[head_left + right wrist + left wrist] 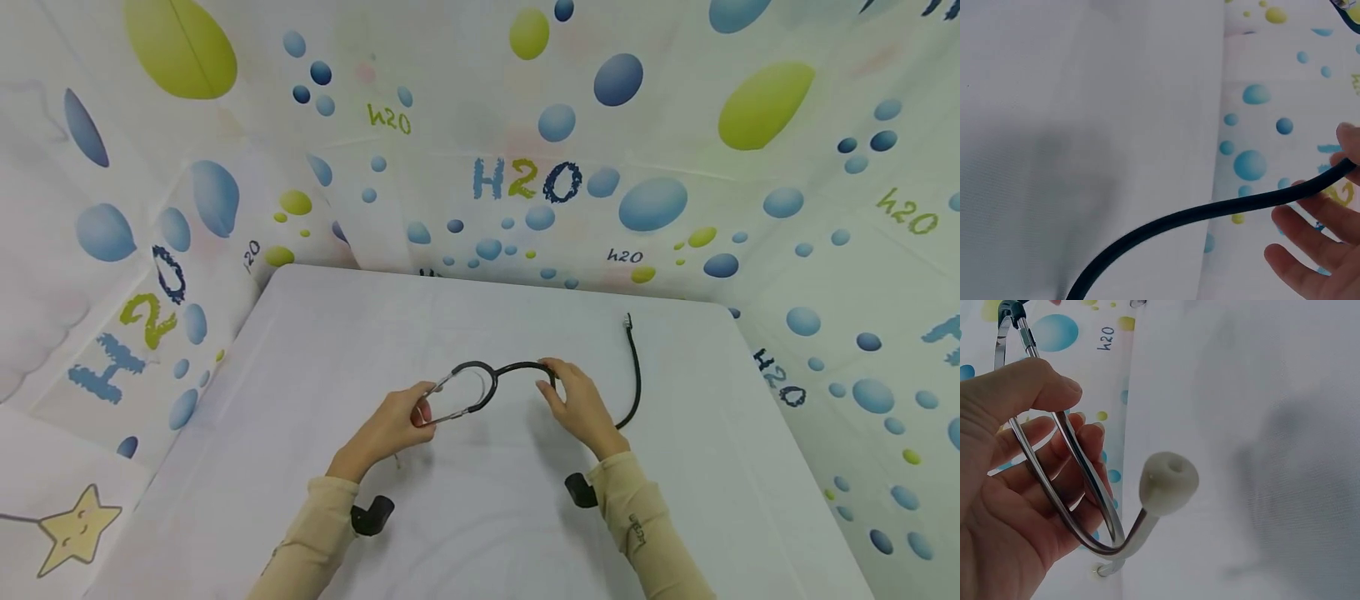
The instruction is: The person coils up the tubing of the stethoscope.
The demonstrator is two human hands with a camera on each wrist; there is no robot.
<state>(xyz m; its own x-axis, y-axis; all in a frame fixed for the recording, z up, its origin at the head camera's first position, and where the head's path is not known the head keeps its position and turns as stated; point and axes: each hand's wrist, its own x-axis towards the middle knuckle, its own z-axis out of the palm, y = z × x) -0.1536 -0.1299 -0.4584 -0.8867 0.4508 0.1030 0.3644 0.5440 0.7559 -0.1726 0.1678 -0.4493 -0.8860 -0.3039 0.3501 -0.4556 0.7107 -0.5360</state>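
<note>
A stethoscope with a black tube and metal ear tubes is stretched between both hands above the white table. My left hand (401, 417) holds the metal ear tubes (1088, 465), thumb across them and fingers behind. Beyond its fingers, a pale ear tip (1169, 481) points out, with a second one lower and partly hidden. My right hand (577, 404) pinches the black tube (525, 365) between thumb and fingers, its other fingers spread beneath. Past that hand, the tube curves away over the right side of the table to a small shiny end (628, 321).
A white-covered table (450, 533) spans the area under the hands. Behind it and along both sides hangs a white cloth (450, 75) printed with blue and green drops and "H2O" lettering. A black device (372, 515) sits at the left wrist, another (581, 490) at the right.
</note>
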